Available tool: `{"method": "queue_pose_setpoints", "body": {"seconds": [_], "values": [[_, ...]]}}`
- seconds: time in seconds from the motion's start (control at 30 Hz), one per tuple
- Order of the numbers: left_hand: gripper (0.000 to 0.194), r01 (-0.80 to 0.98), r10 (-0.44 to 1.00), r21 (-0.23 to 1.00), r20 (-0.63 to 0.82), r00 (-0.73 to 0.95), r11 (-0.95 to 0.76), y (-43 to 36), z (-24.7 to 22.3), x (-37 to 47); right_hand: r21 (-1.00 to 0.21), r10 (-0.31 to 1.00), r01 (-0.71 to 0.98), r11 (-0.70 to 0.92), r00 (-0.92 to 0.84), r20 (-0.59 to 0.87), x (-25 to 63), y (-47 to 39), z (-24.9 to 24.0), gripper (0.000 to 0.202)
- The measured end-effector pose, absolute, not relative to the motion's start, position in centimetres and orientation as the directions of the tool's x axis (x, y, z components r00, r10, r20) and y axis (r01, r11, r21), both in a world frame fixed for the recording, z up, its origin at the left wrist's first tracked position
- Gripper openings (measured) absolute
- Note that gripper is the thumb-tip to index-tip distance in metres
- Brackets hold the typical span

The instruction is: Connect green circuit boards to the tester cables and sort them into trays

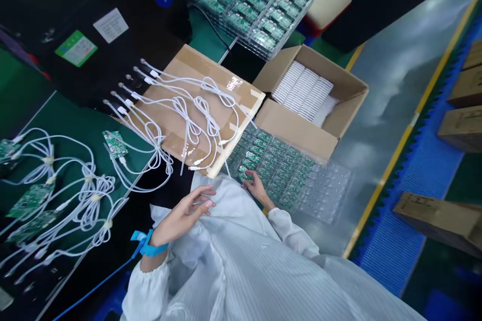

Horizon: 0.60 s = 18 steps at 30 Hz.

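Observation:
My left hand (188, 213), with a blue wrist strap (149, 244), hovers above my lap near the cardboard's front corner. Its fingers are loosely curved and apart, with nothing held. Over the lower clear tray (327, 193), my right hand (256, 188) has its fingertips at a green circuit board (244, 170). Whether they grip the board is too small to tell. Rows of green boards fill much of this tray; its right end shows bare compartments. Coiled white cables (188, 123) lie across the cardboard sheet (173, 70), their far ends at the black machine (113, 25).
An open carton (348, 110) of stacked white pieces stands beyond the lower tray. Stacked trays of boards (256, 0) are at the top. More cables (88, 178) and boards (33, 199) lie at left. Brown boxes (437, 213) stand on the right.

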<state>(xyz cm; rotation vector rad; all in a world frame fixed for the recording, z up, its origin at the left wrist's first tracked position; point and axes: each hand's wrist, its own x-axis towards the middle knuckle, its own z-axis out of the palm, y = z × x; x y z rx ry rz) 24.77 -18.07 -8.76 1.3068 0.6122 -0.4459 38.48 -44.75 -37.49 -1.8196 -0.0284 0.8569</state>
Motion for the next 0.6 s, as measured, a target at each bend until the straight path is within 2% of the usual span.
{"method": "queue_pose_setpoints", "body": {"seconds": [0.17, 0.23, 0.43, 0.6], "values": [[0.056, 0.572, 0.068, 0.779, -0.605, 0.793, 0.258, -18.5, -9.2, 24.3, -0.807, 0.527, -0.123, -0.578, 0.699, -0.484, 38.4, -45.5, -37.2, 0.04], [0.058, 0.552, 0.056, 0.786, -0.587, 0.807, 0.279, -18.7, -9.1, 24.3, -0.799, 0.589, -0.025, -0.601, 0.662, -0.463, 38.3, -45.2, -37.3, 0.041], [0.073, 0.471, 0.081, 0.802, -0.532, 0.843, 0.366, -18.2, -9.4, 24.6, -0.751, 0.754, 0.306, -0.585, 0.546, -0.365, 38.6, -44.7, -39.2, 0.053], [0.078, 0.427, 0.085, 0.81, -0.497, 0.863, 0.402, -18.2, -10.3, 24.3, -0.687, 0.775, 0.457, -0.565, 0.58, -0.252, 38.8, -45.3, -40.6, 0.052]]}}
